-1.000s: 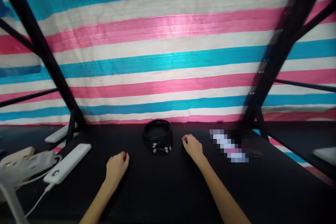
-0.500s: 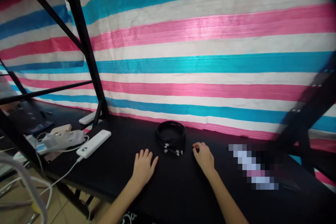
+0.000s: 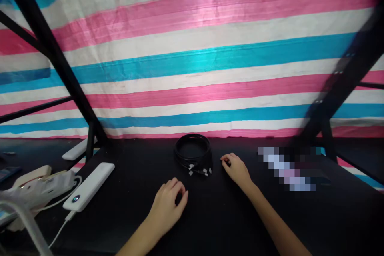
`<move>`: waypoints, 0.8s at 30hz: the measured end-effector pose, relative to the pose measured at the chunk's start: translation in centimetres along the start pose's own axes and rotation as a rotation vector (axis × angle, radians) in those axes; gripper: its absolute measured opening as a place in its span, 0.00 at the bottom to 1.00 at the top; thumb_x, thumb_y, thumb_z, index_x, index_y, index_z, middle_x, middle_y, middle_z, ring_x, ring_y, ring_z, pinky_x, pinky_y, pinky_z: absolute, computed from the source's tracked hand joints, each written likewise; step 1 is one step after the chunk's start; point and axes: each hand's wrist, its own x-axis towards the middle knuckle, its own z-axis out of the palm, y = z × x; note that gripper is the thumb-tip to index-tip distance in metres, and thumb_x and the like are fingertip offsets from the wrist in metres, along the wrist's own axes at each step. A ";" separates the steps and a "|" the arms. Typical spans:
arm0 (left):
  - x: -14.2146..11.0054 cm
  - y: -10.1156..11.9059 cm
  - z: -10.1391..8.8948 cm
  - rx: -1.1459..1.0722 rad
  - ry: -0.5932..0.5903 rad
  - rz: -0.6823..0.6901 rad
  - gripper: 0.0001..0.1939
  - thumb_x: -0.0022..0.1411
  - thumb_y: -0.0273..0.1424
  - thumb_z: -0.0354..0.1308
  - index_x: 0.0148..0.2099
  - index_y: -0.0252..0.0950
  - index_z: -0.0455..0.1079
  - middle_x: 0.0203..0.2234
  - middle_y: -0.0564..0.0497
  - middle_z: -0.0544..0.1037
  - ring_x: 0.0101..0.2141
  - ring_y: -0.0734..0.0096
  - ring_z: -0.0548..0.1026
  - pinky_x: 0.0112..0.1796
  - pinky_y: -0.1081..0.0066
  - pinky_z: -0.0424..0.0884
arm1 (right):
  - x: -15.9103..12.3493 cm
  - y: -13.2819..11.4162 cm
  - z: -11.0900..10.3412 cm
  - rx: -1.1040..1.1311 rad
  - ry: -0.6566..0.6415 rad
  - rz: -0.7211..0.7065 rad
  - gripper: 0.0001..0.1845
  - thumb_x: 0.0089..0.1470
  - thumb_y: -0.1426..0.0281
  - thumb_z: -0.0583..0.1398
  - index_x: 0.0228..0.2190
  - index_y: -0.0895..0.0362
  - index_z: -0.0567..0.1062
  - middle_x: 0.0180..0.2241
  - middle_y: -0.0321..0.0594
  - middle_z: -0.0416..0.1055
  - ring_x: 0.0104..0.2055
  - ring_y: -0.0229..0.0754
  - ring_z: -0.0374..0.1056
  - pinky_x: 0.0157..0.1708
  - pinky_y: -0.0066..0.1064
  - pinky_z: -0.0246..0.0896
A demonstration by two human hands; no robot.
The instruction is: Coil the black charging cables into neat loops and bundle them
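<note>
A coil of black cable (image 3: 179, 153) lies on the black tabletop, with several small white-tipped ends gathered at its near right side. My left hand (image 3: 169, 206) rests on the table just in front of the coil, not touching it. Its fingers are loosely curled, the thumb stands apart, and nothing shows in it. To the right of the coil is my right hand (image 3: 238, 171), with thumb and forefinger brought together in a pinch. Whether a small dark thing sits between those fingertips I cannot make out against the black surface.
A white power bank (image 3: 93, 184) with a plugged-in white cable lies at left, beside a white power strip (image 3: 45, 192) crowded with plugs. Black metal posts (image 3: 64, 76) frame the table. Behind hangs a striped sheet (image 3: 192, 64). A blurred-out patch (image 3: 282, 164) lies right.
The view has turned and shifted, moving the frame and power bank leftward. My left hand's fingers have curled in from a flatter spread. The coil stays between my hands.
</note>
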 end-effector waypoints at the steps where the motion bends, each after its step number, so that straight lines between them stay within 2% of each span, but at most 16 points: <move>1: 0.3 0.0 -0.1 -0.012 0.007 -0.003 0.13 0.65 0.34 0.43 0.32 0.39 0.66 0.32 0.51 0.72 0.35 0.67 0.71 0.39 0.66 0.65 | 0.0 0.0 0.0 0.004 -0.003 0.002 0.10 0.53 0.73 0.54 0.33 0.56 0.75 0.36 0.40 0.70 0.39 0.42 0.65 0.37 0.30 0.55; 4: 0.9 0.1 -0.1 -0.073 0.017 0.005 0.12 0.65 0.34 0.44 0.34 0.40 0.67 0.33 0.51 0.72 0.36 0.67 0.71 0.41 0.65 0.65 | 0.1 -0.1 0.0 0.035 -0.008 -0.002 0.10 0.53 0.72 0.54 0.33 0.56 0.75 0.36 0.40 0.70 0.39 0.41 0.65 0.38 0.29 0.56; 7: 2.1 0.8 0.0 -0.105 0.014 0.096 0.09 0.64 0.35 0.47 0.39 0.41 0.67 0.37 0.51 0.73 0.40 0.67 0.71 0.45 0.64 0.63 | 0.1 -0.3 0.0 0.061 -0.011 -0.011 0.10 0.52 0.72 0.54 0.33 0.56 0.75 0.35 0.40 0.70 0.39 0.41 0.65 0.38 0.30 0.56; 11: 6.4 2.2 0.6 -0.002 0.091 0.208 0.14 0.62 0.36 0.51 0.49 0.39 0.65 0.44 0.48 0.71 0.46 0.64 0.68 0.48 0.64 0.61 | 0.1 -0.6 -0.1 0.075 -0.027 -0.040 0.10 0.52 0.72 0.53 0.33 0.56 0.74 0.34 0.40 0.70 0.38 0.41 0.66 0.38 0.30 0.57; 14: 10.5 3.5 1.9 0.181 0.033 0.124 0.25 0.59 0.41 0.54 0.55 0.34 0.61 0.49 0.43 0.69 0.51 0.58 0.65 0.51 0.61 0.59 | 0.0 -0.8 -0.4 0.103 -0.031 -0.057 0.11 0.52 0.72 0.53 0.34 0.57 0.74 0.33 0.40 0.71 0.37 0.40 0.66 0.38 0.29 0.58; 17: 13.2 4.7 3.8 0.223 -0.057 0.054 0.25 0.56 0.41 0.56 0.51 0.27 0.66 0.45 0.37 0.73 0.48 0.52 0.70 0.50 0.58 0.62 | 0.0 -0.9 -0.8 0.137 -0.028 -0.053 0.11 0.51 0.71 0.53 0.34 0.57 0.74 0.33 0.39 0.71 0.36 0.40 0.67 0.36 0.29 0.58; 20: 14.5 5.5 5.2 0.218 -0.127 -0.021 0.23 0.57 0.42 0.55 0.46 0.26 0.69 0.39 0.36 0.76 0.43 0.51 0.74 0.44 0.59 0.67 | 0.0 -0.9 -1.1 0.166 -0.014 -0.054 0.12 0.50 0.70 0.52 0.33 0.56 0.74 0.32 0.39 0.71 0.34 0.39 0.67 0.35 0.30 0.59; 24: 14.8 5.9 5.2 0.201 -0.189 -0.103 0.24 0.52 0.45 0.58 0.43 0.29 0.72 0.39 0.35 0.77 0.43 0.51 0.75 0.40 0.62 0.69 | 0.0 -0.8 -1.1 0.214 0.021 -0.084 0.14 0.50 0.67 0.51 0.33 0.56 0.74 0.31 0.40 0.71 0.32 0.40 0.67 0.35 0.31 0.60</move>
